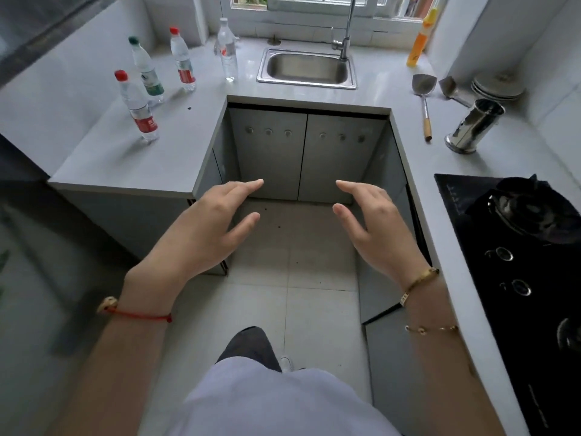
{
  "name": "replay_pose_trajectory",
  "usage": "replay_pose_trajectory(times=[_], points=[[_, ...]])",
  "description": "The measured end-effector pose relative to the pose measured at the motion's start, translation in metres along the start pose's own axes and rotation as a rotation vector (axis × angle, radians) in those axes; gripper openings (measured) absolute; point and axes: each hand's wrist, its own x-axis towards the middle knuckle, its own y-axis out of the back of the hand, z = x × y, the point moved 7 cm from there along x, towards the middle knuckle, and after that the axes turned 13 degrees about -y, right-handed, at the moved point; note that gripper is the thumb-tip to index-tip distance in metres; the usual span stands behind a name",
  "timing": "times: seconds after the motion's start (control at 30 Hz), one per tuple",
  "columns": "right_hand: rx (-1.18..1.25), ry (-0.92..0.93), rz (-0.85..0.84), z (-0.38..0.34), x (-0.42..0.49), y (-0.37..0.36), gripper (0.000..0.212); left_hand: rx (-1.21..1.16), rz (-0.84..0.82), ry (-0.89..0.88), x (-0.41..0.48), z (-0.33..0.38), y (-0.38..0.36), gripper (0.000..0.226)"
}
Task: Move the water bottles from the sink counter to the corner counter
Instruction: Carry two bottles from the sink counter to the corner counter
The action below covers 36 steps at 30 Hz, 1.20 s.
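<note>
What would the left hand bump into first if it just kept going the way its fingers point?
Probably the cabinet doors under the sink. The left hand is open and empty, fingers aimed forward over the floor, with nothing between them and the doors. Depth is hard to judge in this single view.

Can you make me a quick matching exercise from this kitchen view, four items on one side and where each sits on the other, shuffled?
Items:
1. green-capped bottle
2. orange bottle
3. spatula
4. steel canister

Places:
A. on the counter right of the sink, handle toward the camera
B. left counter, among red-capped bottles
C. by the window, right of the faucet
D. right counter, beyond the black stove

Pairs: 1-B, 2-C, 3-A, 4-D
</note>
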Motion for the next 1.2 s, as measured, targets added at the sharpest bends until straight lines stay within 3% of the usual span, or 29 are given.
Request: replay_pose_trajectory(times=[0.43, 0.83, 1.2], points=[[0.005, -0.001, -0.067, 0.012, 0.138, -0.038, 0.041, -0.007, 0.004, 0.049, 0.102, -0.091, -0.013, 0.053], [-0.028, 0.105, -0.158, -0.036, 0.324, -0.076, 0.042, 0.002, 0.015, 0.172, 0.210, -0.216, 0.005, 0.053], [-0.047, 0.223, -0.286, -0.080, 0.438, -0.121, 0.043, 0.021, 0.049, 0.362, 0.250, -0.301, 0.023, 0.051]])
